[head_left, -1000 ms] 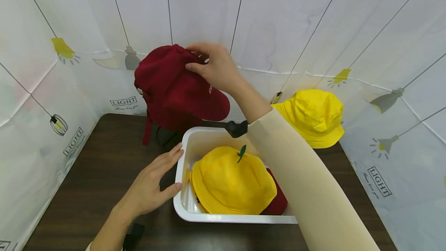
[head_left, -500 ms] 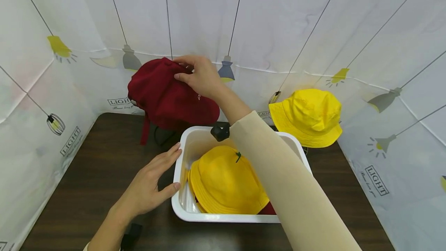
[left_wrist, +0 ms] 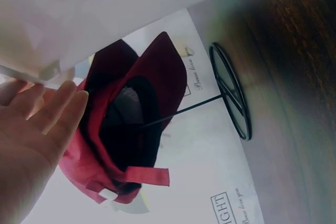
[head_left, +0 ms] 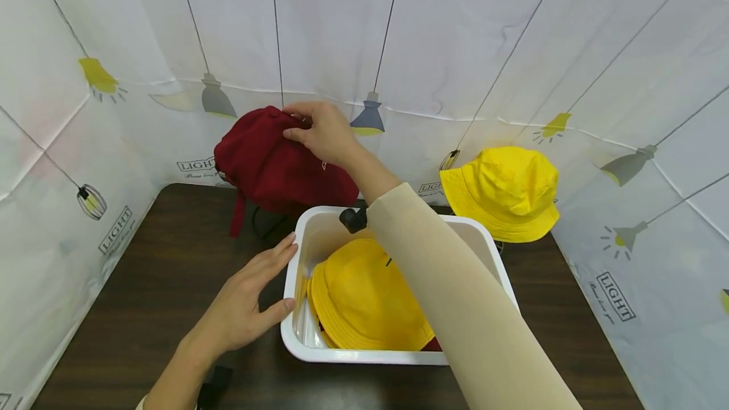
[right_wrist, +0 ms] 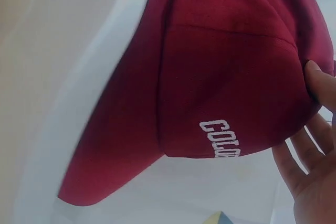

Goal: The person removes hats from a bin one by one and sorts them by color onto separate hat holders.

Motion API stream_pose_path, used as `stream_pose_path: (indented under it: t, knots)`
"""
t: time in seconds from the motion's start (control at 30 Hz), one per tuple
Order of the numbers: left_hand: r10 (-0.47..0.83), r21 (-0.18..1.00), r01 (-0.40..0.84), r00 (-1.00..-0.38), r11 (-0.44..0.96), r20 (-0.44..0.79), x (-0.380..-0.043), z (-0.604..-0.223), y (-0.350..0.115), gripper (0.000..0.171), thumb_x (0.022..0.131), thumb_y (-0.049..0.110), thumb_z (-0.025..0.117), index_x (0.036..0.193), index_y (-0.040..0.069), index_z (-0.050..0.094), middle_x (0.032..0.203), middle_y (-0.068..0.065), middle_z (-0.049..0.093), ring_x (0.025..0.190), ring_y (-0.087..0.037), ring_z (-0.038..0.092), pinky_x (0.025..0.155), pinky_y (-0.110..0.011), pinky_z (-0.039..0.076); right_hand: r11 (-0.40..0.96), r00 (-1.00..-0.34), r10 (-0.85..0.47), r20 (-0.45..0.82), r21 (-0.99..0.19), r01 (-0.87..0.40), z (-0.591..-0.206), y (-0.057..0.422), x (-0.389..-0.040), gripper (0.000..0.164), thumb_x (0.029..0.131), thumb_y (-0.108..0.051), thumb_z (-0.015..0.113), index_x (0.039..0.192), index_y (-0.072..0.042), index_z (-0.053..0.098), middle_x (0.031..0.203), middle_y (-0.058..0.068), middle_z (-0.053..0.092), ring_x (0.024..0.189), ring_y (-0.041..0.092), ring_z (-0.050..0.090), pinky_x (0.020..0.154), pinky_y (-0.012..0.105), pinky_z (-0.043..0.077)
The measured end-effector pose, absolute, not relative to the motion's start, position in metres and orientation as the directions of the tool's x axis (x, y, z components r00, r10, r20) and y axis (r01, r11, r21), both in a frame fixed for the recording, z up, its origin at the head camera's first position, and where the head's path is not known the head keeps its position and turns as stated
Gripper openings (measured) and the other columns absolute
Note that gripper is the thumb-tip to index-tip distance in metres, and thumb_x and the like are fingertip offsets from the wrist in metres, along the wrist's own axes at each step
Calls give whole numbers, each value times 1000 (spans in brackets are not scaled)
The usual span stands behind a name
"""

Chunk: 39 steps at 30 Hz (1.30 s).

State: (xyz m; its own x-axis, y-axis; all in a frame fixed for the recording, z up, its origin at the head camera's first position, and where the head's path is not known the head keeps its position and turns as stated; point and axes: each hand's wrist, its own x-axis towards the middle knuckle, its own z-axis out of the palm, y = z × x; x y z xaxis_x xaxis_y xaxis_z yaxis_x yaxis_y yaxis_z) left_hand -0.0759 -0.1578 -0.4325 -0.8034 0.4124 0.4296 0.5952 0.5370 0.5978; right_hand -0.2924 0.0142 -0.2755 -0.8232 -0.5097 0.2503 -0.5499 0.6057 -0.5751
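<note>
At the back left, a dark red baseball cap (head_left: pixel 267 160) sits on a black wire hat stand (left_wrist: pixel 231 93). The left wrist view shows a second red brim tucked behind the first, so two caps appear nested. My right hand (head_left: pixel 327 135) pinches the upper cap's crown near its top, thumb in front and fingers behind. White lettering shows on the cap in the right wrist view. My left hand (head_left: pixel 245 299), fingers fairly straight, rests against the left rim of a white plastic bin (head_left: pixel 364 356). Inside the bin lies a yellow bucket hat (head_left: pixel 364 296) over something red, mostly hidden by my sleeve.
Another yellow bucket hat (head_left: pixel 501 192) sits raised at the back right, behind the bin. All of this stands on a dark wooden table (head_left: pixel 131 309). A white lamp-printed curtain (head_left: pixel 319 30) closes off the back and sides.
My right hand has come down and slightly left with the red cap, which now sits lower over the stand. The left hand stays at the bin's rim.
</note>
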Motion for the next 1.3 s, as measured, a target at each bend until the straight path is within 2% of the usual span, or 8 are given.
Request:
stream_pose_path:
  t: [0.17,0.4,0.87,1.13,1.3]
  knots:
    - [418,596,600,-800,534,430,-76,-431,-157,79,91,25,75,162,17,41,169,0,34,146,-22,45,111,-60,45,642,-824,-520,224,-534,-550,-280,14,-295,43,99,-23,74,141,-15,69,133,4,71,120,18,64,101,25,48]
    - [418,598,603,-797,528,435,-75,-429,-155,79,91,25,75,162,15,42,169,-1,35,146,-22,45,112,-57,44,688,-828,-526,192,-476,-547,-284,14,-298,47,99,-27,74,145,-19,66,135,5,69,116,18,64,100,28,49]
    - [417,614,601,-799,511,434,-75,-431,-155,79,91,25,74,162,16,42,169,0,35,146,-23,46,110,-61,44,710,-809,-578,110,-421,-564,-286,15,-294,56,101,-31,71,153,-17,56,148,5,61,136,21,53,115,30,41]
    - [424,618,600,-799,508,427,-77,-431,-153,80,91,26,75,163,18,41,170,1,34,146,-23,45,110,-61,45,726,-805,-586,88,-384,-571,-272,27,-284,55,102,-31,69,153,-13,55,144,7,61,130,22,56,110,32,47]
    - [416,621,592,-805,514,422,-76,-431,-156,79,91,26,75,162,17,42,169,1,34,146,-23,45,110,-62,45,720,-803,-590,85,-394,-571,-263,33,-276,56,103,-30,67,153,-11,54,149,9,58,131,24,56,108,33,49]
